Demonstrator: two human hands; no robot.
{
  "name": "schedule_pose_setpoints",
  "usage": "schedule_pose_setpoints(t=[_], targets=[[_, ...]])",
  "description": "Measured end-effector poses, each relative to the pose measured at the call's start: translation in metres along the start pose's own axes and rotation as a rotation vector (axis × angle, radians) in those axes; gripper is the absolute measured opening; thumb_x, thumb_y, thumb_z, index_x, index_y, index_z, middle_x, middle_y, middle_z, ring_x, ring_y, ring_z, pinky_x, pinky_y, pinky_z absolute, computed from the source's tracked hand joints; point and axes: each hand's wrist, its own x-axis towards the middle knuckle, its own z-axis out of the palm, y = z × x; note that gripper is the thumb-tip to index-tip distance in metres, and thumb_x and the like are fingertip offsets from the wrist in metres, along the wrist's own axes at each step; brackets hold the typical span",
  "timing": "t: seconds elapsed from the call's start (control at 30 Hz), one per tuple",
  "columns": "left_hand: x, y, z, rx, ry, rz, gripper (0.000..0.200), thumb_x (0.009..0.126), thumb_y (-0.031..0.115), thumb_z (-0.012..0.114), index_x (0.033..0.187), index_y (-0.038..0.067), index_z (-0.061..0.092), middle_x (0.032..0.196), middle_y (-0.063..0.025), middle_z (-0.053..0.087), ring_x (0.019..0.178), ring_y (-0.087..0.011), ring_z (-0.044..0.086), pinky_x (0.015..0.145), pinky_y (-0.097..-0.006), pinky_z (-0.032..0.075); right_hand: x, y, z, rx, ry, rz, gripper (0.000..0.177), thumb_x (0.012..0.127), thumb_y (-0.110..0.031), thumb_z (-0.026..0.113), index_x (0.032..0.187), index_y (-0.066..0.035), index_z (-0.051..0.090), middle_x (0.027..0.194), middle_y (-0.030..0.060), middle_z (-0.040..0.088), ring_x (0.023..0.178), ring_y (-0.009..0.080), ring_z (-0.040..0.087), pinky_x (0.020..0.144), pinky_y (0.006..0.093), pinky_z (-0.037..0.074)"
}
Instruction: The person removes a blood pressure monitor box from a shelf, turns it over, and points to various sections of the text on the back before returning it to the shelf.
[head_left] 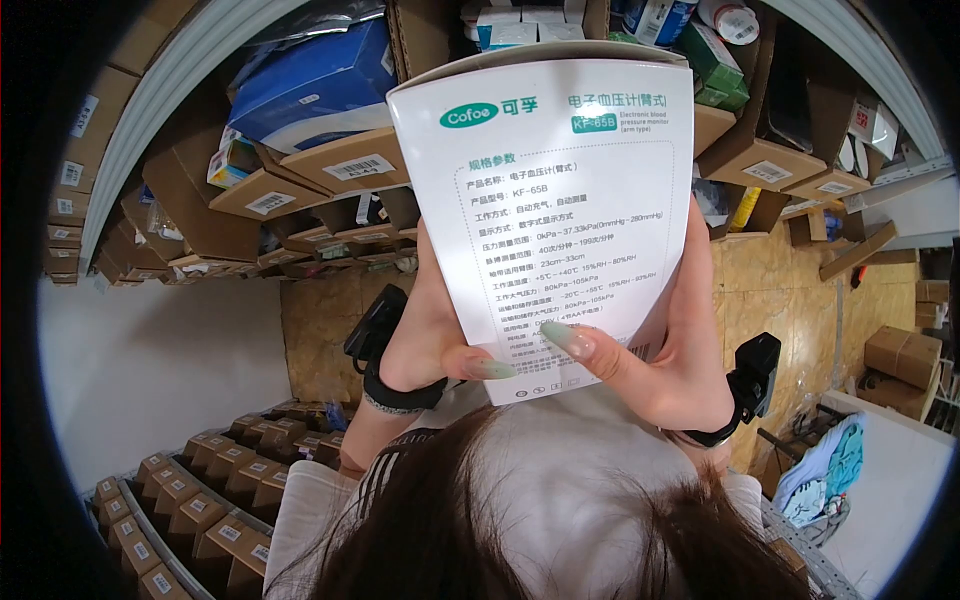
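Note:
I hold a white blood pressure monitor box upright before me, its printed specification side facing the camera. My left hand grips its lower left edge, thumb pressed on the front. My right hand grips the lower right edge, thumb with a pale green nail laid across the print. Both wrists wear black bands with small black devices. My hair fills the bottom of the view.
Shelves with brown cardboard boxes and a blue package rise behind the held box. Rows of small labelled cartons fill the lower left. Wooden flooring and more cartons lie at right, near blue cloth.

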Motion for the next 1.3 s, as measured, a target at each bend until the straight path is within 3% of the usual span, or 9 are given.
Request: schedule_pose_setpoints(t=[0.47,1.3], targets=[[0.0011,0.0001,-0.0010,-0.024,-0.025,0.021,0.134,0.047,0.064,0.079,0.136,-0.002,0.003,0.136,-0.0158,0.030,0.127,-0.0248,0.034,0.104,-0.0378,0.029,0.0006,0.0003,0.0008,0.019,-0.006,-0.007,0.092,0.073,-0.002,0.068,0.140,0.003,0.004,0.129,0.0211,0.040,0.117,0.0263,0.046,0.097,0.0372,0.039],[0.0019,-0.0022,-0.0028,0.013,-0.009,0.014,0.140,0.042,0.076,0.072,0.136,-0.003,0.004,0.135,-0.0166,0.031,0.127,-0.0256,0.032,0.104,-0.0381,0.027,-0.0005,-0.0020,0.0005,0.161,0.007,0.064,0.088,0.074,0.001,0.064,0.141,0.003,0.007,0.134,0.0205,0.036,0.124,0.0273,0.039,0.102,0.0370,0.031]])
